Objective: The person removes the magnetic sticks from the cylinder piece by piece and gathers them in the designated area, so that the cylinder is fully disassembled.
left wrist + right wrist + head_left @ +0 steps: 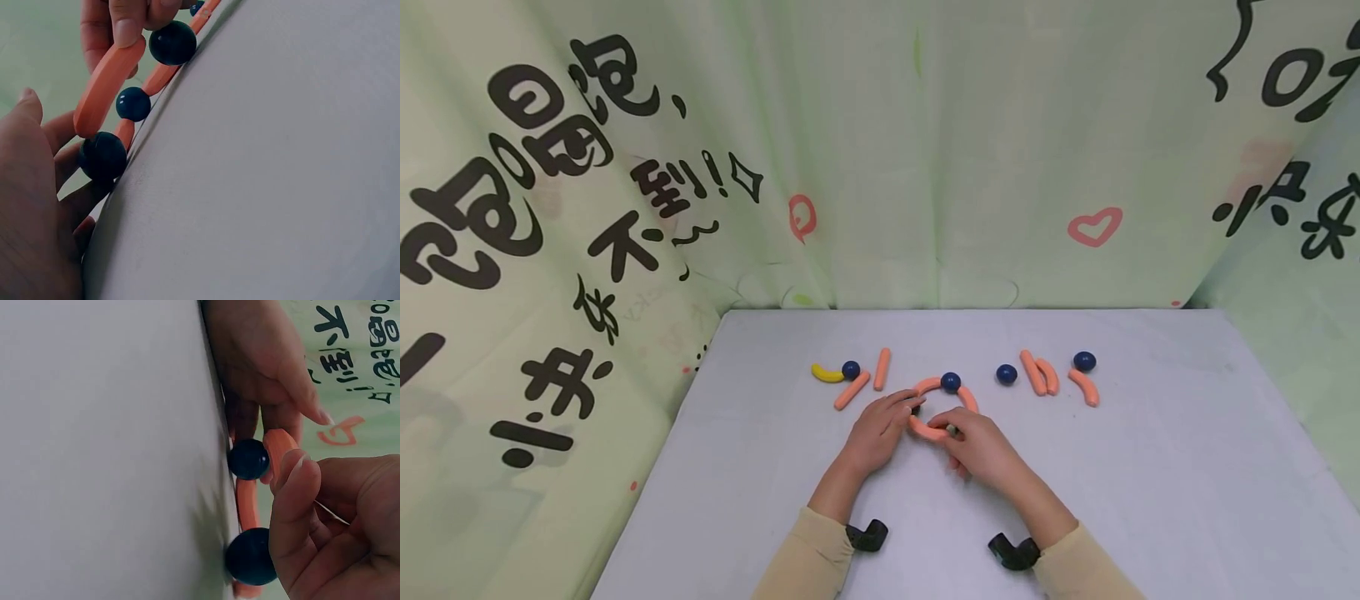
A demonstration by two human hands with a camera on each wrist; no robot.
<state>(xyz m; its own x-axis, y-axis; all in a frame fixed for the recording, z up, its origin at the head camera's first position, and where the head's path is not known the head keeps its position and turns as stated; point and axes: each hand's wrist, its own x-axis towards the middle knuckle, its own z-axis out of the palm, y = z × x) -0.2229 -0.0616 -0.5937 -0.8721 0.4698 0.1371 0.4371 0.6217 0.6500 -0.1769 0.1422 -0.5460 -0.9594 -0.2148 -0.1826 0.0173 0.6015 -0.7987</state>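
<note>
Curved orange sticks and dark blue balls form a ring on the table. My right hand [981, 446] pinches a curved orange stick [103, 94] between thumb and fingers at the ring's near side. The stick's other end meets a blue ball [103, 155] at the ring's left. Behind and beside that ball lie the fairly straight fingers of my left hand [880, 433], touching it, with the thumb held apart. Another blue ball [951, 382] joins two orange arcs at the far side. Close by my right fingers is a further ball [251, 556], partly hidden in the head view.
Left of the ring lie a yellow curved stick [827, 373], a blue ball [851, 370] and two straight orange sticks [882, 369]. To the right are two blue balls [1007, 374] and several orange sticks [1084, 388]. A printed curtain [880, 167] hangs behind the white table [1187, 467].
</note>
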